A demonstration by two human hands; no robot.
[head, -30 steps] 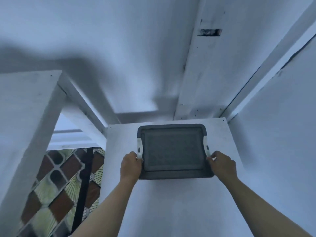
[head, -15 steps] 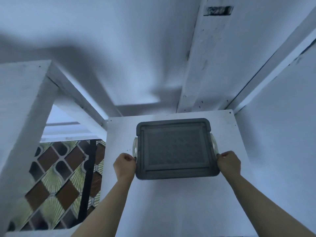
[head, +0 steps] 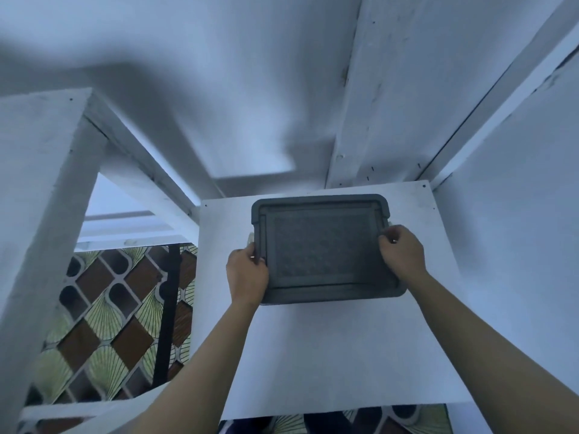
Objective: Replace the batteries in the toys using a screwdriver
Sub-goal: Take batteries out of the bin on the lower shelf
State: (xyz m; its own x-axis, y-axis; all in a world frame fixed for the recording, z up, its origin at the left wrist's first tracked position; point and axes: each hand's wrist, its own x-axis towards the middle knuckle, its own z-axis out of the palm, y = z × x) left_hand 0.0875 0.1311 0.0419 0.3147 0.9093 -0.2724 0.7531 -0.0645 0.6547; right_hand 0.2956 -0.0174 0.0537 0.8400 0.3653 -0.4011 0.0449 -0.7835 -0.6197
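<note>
A dark grey plastic storage box (head: 322, 245) with a textured lid sits on a white table (head: 329, 355), towards its far edge. My left hand (head: 246, 277) grips the lid's left edge, fingers curled over the rim. On the opposite side my right hand (head: 401, 253) curls its fingers onto the lid's right edge. A pale side latch (head: 250, 238) peeks out just above my left hand. No toy, battery or screwdriver shows; the box's contents are hidden under the lid.
White walls close in behind and to the right of the table. A white wooden frame (head: 40, 214) stands at the left. Below it lies a patterned brown and green floor (head: 109, 308), with a black post (head: 167, 308) beside the table's left edge.
Both hands have shifted from the side latches onto the lid's edges. The pale latches now hang down at the sides. The camera has tilted slightly.
</note>
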